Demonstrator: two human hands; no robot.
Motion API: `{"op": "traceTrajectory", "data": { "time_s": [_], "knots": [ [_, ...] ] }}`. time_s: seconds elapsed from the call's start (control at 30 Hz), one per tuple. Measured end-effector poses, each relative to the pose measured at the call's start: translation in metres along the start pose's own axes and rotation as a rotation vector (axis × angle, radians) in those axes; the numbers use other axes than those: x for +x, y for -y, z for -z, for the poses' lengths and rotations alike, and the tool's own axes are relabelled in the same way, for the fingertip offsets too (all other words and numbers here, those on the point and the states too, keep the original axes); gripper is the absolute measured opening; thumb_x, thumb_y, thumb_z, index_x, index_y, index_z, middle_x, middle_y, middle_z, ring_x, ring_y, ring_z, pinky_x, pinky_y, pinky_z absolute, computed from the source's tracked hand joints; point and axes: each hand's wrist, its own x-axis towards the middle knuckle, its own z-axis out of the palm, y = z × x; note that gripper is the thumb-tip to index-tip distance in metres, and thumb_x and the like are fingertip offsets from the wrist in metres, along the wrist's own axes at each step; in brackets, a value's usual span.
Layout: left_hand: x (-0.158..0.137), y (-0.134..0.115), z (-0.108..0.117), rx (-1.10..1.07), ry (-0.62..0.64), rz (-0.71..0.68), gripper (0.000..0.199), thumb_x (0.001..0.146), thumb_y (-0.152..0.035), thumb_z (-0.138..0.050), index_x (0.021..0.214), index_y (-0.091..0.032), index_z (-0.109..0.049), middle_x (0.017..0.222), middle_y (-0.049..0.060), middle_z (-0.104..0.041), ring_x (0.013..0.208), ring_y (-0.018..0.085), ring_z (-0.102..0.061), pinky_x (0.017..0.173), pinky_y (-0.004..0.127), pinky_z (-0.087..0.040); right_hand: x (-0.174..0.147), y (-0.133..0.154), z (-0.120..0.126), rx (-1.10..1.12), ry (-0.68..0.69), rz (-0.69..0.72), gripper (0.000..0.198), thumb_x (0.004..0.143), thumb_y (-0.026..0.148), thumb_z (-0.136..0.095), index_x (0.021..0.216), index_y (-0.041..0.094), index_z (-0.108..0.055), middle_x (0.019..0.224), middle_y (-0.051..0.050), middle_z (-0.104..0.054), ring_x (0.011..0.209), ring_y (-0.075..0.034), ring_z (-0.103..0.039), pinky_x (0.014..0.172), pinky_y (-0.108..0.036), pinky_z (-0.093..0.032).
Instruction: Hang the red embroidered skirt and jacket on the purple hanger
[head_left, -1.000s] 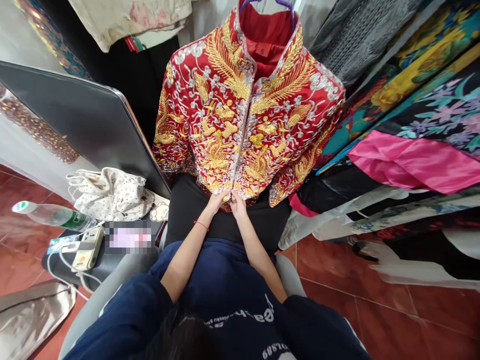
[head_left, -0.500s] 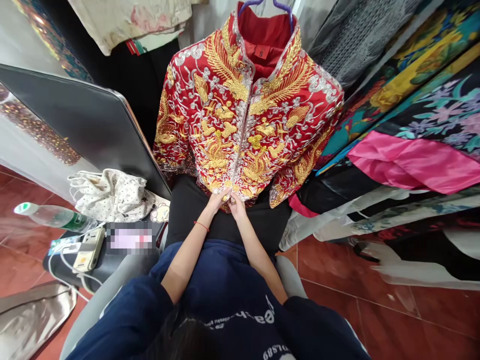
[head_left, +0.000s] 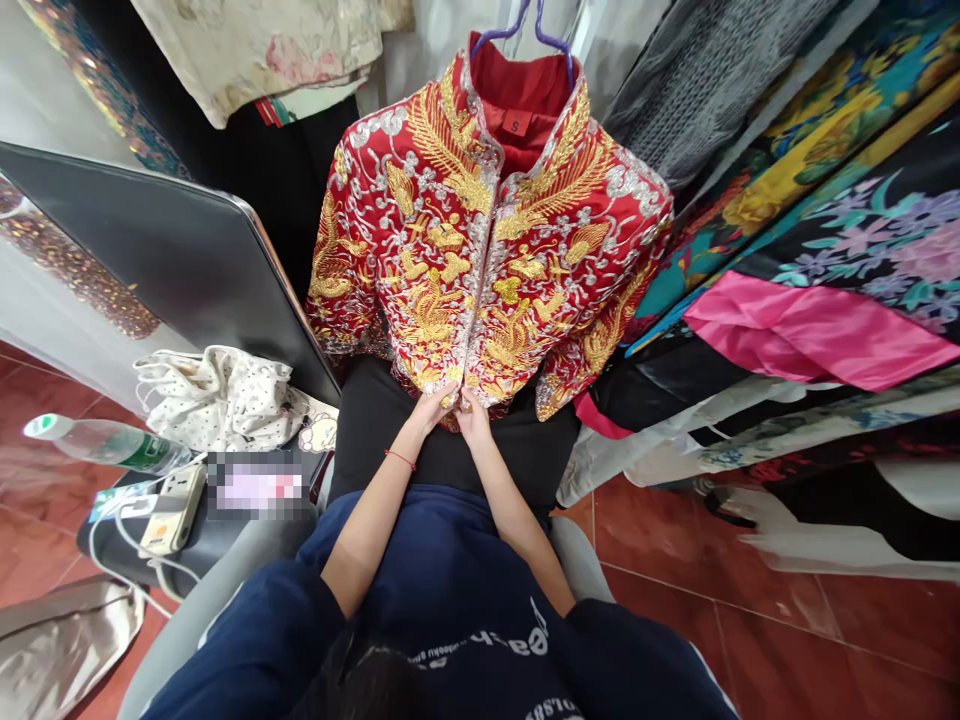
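Red embroidered jacket [head_left: 431, 255]: being held at its lower front hem [head_left: 421, 380], its body being spread up and away from the fingers. Its long axis is being marked by the front opening [head_left: 478, 290], being angled from the fingertips slightly right toward the collar [head_left: 579, 125]. Hem edges are being pinched by left hand [head_left: 429, 410] and right hand [head_left: 474, 418] side by side; neither is being judged nearer. Beyond the collar, a purple hanger [head_left: 491, 36] is being seen.

A dark panel [head_left: 180, 260] hems the red jacket [head_left: 480, 260] on the left, hanging garments [head_left: 810, 330] on the right; between the forearms [head_left: 375, 520], space above the black cloth [head_left: 442, 465] is open.
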Motion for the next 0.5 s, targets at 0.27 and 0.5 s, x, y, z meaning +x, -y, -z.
{"op": "traceTrajectory", "data": {
  "time_s": [0.27,0.5],
  "knots": [
    [0.0011,0.0015,-0.0008,-0.009,-0.005,-0.008,0.042,0.069,-0.017,-0.086,0.108,-0.014,-0.071,0.098,0.009,-0.076,0.082,0.016,-0.071,0.081,0.029,-0.058,-0.0030,0.0009,-0.0023,0.021,0.020,0.016,0.041,0.063,0.017,-0.077,0.103,0.022,-0.069,0.112,-0.001,-0.075,0.101,-0.016,-0.070,0.077,-0.026,-0.060],
    [-0.0010,0.0023,-0.0028,-0.002,0.003,-0.043,0.047,0.070,-0.018,-0.086,0.114,-0.015,-0.070,0.114,0.012,-0.074,0.103,0.023,-0.071,0.097,0.038,-0.055,-0.0037,0.0021,-0.0034,0.009,0.007,0.037,0.041,0.064,0.017,-0.078,0.104,0.021,-0.069,0.114,-0.004,-0.075,0.104,-0.020,-0.070,0.078,-0.029,-0.062]
  ]
}}
